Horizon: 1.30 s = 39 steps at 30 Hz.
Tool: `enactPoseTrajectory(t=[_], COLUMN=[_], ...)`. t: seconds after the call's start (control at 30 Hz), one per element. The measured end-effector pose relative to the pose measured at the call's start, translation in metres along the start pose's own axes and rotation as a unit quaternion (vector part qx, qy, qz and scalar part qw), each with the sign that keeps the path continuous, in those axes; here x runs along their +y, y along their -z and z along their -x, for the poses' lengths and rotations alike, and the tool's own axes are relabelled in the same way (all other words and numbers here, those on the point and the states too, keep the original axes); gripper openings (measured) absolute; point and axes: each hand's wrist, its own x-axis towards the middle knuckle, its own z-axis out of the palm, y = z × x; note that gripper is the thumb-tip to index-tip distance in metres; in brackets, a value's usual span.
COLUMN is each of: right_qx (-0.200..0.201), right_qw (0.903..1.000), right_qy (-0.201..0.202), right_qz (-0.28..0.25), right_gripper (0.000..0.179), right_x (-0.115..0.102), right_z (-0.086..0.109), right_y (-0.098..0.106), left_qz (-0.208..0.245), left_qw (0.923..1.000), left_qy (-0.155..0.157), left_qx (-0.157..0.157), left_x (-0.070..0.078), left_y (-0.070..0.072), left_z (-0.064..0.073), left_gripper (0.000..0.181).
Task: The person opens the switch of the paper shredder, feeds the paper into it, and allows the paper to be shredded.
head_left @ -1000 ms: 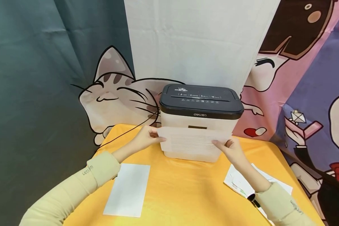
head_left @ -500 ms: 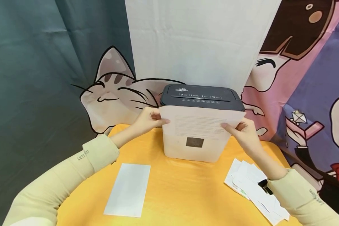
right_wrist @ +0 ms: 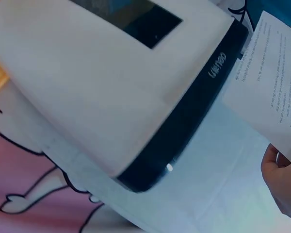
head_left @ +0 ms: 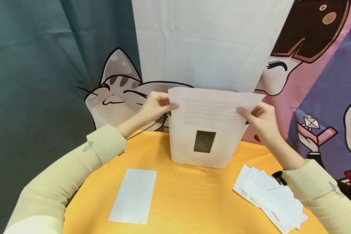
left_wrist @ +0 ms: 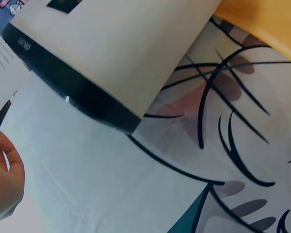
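Note:
A printed sheet of paper (head_left: 213,110) is held up by its two sides in the head view, its top edge slightly curved. My left hand (head_left: 158,105) pinches its left edge between thumb and fingers; my right hand (head_left: 263,118) pinches the right edge the same way. Behind it stands a white paper shredder (head_left: 181,152) with a dark window (head_left: 204,142); the sheet hides its black top here. Both wrist views show that top, with the black lid (left_wrist: 77,92) and the sheet (right_wrist: 276,82) above it. My right hand (right_wrist: 283,184) also shows there.
A blank white sheet (head_left: 133,196) lies on the yellow tablecloth (head_left: 190,201) at the left. Several loose papers (head_left: 269,195) overlap at the right, under my right forearm. A dark cable (head_left: 146,127) runs left from the shredder. A printed cloth backdrop (head_left: 204,42) hangs behind.
Both hands have raised the sheet from in front of the shredder's body to over its black top, uncovering the window below. The right forearm has shifted right, showing more loose papers.

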Motion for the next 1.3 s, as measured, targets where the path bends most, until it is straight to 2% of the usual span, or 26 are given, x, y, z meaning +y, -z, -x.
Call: enactPoseTrajectory(t=[0.23, 0.4, 0.7, 0.97, 1.13, 1.23, 1.3], right_qx=[0.015, 0.028, 0.056, 0.074, 0.083, 0.086, 0.090], right_qw=[0.9989, 0.9974, 0.9965, 0.9948, 0.9940, 0.9940, 0.9931], right_qy=[0.030, 0.051, 0.061, 0.046, 0.048, 0.059, 0.062], right_qz=[-0.032, -0.044, -0.010, 0.054, 0.051, 0.035, 0.042], right_gripper=[0.022, 0.020, 0.021, 0.022, 0.025, 0.030, 0.034], right_x=[-0.008, -0.007, -0.002, 0.005, 0.018, 0.027, 0.032], right_z=[-0.016, -0.026, -0.042, -0.053, -0.059, -0.062, -0.063], right_y=[0.004, 0.008, 0.012, 0.014, 0.017, 0.017, 0.016], left_qz=[0.009, -0.007, -0.030, -0.029, -0.033, -0.035, -0.036], left_qw=[0.9997, 0.9995, 0.9978, 0.9958, 0.9951, 0.9943, 0.9936], left_qy=[-0.022, -0.023, -0.020, -0.022, -0.021, -0.016, -0.012], left_qx=[0.010, 0.020, 0.055, 0.084, 0.091, 0.100, 0.107], left_x=[0.008, 0.009, 0.008, 0.003, -0.004, -0.010, -0.014], left_y=[0.006, 0.008, 0.006, 0.003, -0.002, -0.007, -0.009], left_z=[-0.013, -0.021, -0.039, -0.053, -0.059, -0.062, -0.063], left_gripper=[0.015, 0.017, 0.013, 0.016, 0.035, 0.039, 0.042])
